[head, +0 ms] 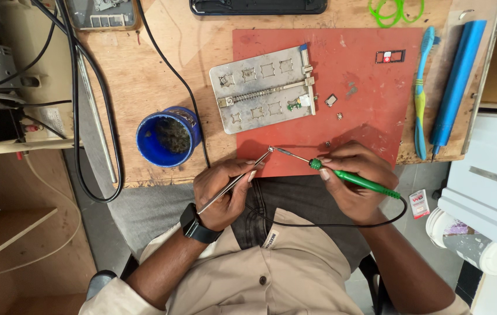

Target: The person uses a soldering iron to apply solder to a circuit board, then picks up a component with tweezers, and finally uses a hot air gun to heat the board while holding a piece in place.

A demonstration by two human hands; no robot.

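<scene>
At the near edge of the wooden desk (143, 87), the left hand (223, 189) is closed around a pair of metal tweezers (234, 182), and the right hand (356, 178) grips one green-handled soldering iron (341, 173); the two tips meet just beyond the fingers, over the near edge of the red mat (371, 99). A black cord (318, 224) loops from the iron's handle back below both hands. Beyond the hands lies one metal holding fixture (263, 90) on the mat, with a few tiny parts (331, 100) loose to its right; bare mat lies open between the fixture and the right hand. Beyond the left hand and further to its left sits one blue pot (167, 137), close to the desk's edge. Past the right hand, at the far right edge of the desk, lie one toothbrush (422, 87) and one blue tube (457, 79), side by side.
</scene>
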